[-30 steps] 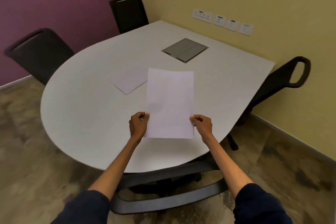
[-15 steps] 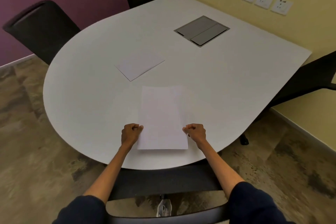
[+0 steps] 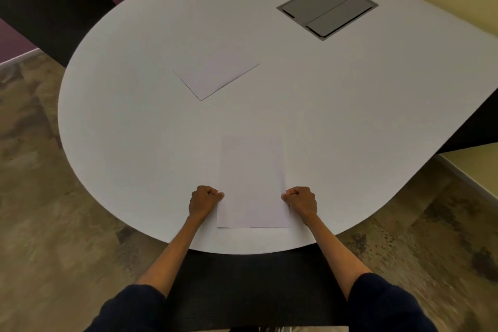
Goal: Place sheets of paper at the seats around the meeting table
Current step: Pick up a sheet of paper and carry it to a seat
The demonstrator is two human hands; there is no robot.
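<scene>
Sheet (image 3: 252, 183) lowered flat onto table (image 3: 134, 121), L hand (image 3: 203, 201) & R hand (image 3: 301, 201) fingers pinching its edges

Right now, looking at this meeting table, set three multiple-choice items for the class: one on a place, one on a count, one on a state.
1. Where does the held sheet lie?
A. on the floor
B. at the table's near edge
C. on the grey hatch

2. How many sheets are on the table?
A. two
B. four
C. none

3. How are the left hand and right hand?
A. flat, open
B. off the table
C. closed at the sheet's sides

Answers: 1 B, it lies before the near chair; 2 A, a second sheet lies farther in; 3 C, both fists pinch its edges.
</scene>
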